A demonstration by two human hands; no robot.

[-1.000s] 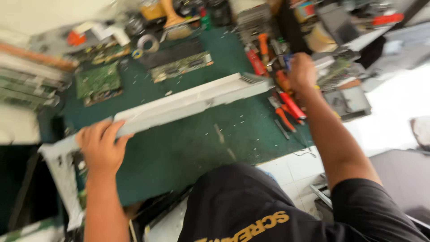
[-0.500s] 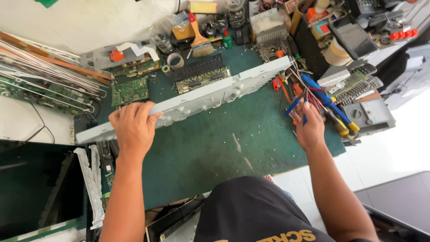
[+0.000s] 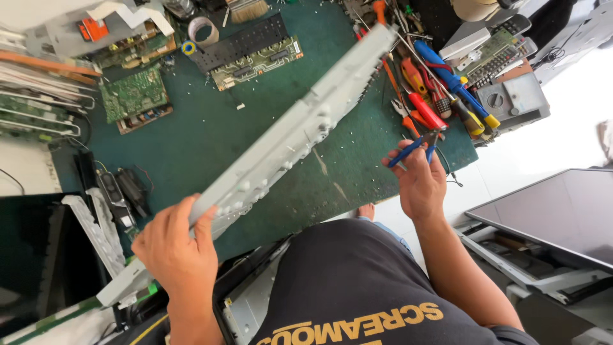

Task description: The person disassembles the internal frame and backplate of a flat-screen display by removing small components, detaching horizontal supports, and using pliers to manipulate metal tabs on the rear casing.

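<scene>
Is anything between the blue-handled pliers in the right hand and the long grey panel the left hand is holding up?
Nothing visible: only bare green mat lies between the blue-handled pliers and the long grey metal panel.

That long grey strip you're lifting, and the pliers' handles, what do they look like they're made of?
Long grey strip in the left hand: probably thin sheet metal, matte pale grey, with stamped bumps and holes. Pliers in the right hand: blue handles look rubber- or plastic-coated, jaws dark metal.

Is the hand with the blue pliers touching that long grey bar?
Apart. In the head view the right hand grips the blue-handled pliers, with green mat showing between it and the long grey bar. The left hand holds that.
</scene>
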